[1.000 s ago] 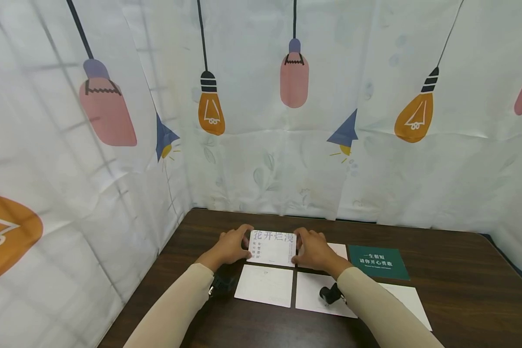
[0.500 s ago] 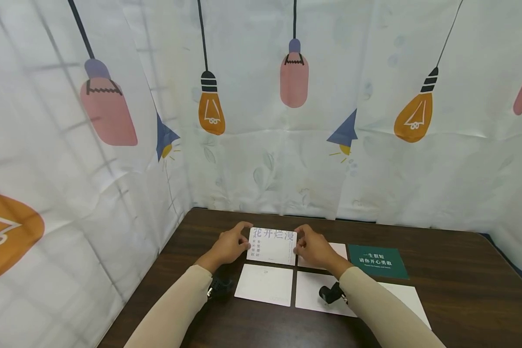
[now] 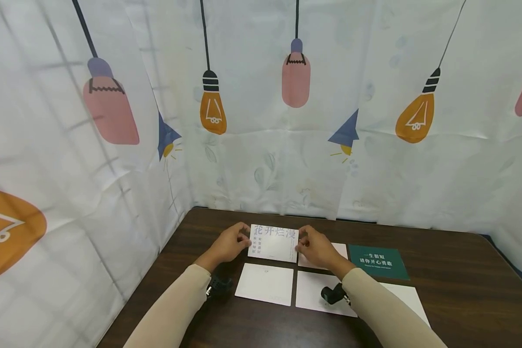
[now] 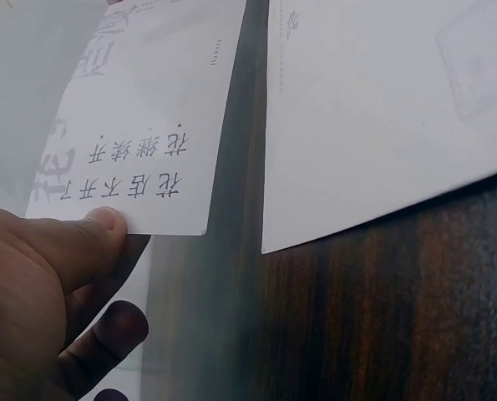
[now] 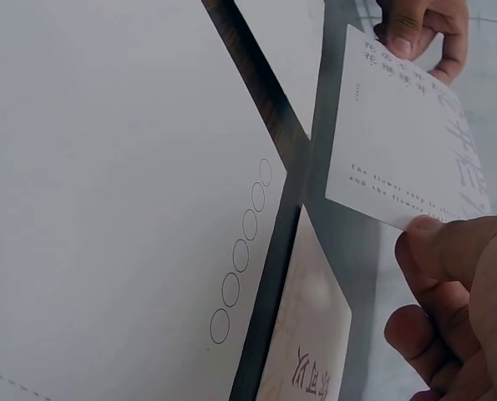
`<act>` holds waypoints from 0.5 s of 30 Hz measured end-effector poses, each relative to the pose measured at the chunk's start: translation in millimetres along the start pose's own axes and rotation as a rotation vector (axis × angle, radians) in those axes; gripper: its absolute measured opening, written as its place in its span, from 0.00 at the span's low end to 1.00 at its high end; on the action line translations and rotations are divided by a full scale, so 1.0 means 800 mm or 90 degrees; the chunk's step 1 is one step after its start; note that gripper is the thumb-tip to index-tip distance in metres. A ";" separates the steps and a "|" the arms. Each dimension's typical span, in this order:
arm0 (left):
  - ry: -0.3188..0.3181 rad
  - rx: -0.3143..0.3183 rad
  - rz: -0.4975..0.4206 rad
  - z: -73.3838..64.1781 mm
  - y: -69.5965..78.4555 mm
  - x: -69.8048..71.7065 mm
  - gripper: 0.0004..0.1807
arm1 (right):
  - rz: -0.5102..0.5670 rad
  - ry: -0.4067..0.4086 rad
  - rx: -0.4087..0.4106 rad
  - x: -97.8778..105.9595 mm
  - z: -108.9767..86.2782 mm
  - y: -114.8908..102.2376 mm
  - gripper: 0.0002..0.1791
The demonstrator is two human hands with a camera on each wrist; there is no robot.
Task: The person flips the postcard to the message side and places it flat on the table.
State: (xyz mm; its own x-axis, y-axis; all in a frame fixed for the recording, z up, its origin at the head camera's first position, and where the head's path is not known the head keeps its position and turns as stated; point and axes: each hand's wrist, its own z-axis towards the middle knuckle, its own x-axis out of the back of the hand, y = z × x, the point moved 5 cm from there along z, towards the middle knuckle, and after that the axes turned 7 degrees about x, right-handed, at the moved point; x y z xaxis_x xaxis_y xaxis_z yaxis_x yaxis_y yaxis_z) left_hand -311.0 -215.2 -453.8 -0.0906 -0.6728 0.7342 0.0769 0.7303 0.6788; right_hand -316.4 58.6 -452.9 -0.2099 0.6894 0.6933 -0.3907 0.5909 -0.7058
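A white postcard printed with large purple characters is held between the two hands, raised off the table at its far left. My left hand pinches its left edge, with the thumb on the printed face in the left wrist view. At the opposite edge my right hand pinches the card between thumb and index finger. Just nearer lies a plain white postcard, apart from the held one. Another white postcard is partly hidden behind the right hand.
A green card with white characters lies right of the right hand. Two more white cards lie in the near row, one postcard under the right wrist camera, one card beyond the forearm. A printed curtain surrounds the brown table.
Both hands have lifted the postcard a little and shifted it slightly away from the near row, its far edge rising. The other cards have stayed put.
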 end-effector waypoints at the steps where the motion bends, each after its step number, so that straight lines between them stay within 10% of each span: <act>1: 0.000 -0.004 -0.002 0.000 0.001 0.000 0.15 | -0.002 0.001 0.004 0.001 0.000 0.000 0.15; 15: 0.008 -0.023 -0.007 -0.003 0.006 0.002 0.03 | -0.027 0.017 0.062 0.006 -0.002 -0.003 0.04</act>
State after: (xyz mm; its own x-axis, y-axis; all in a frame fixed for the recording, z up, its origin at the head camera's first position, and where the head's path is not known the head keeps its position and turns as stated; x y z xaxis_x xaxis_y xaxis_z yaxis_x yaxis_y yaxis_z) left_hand -308.4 -212.8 -449.4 -0.0788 -0.6822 0.7269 0.1115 0.7186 0.6864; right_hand -314.7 61.4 -447.7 -0.1673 0.6762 0.7175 -0.4840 0.5777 -0.6573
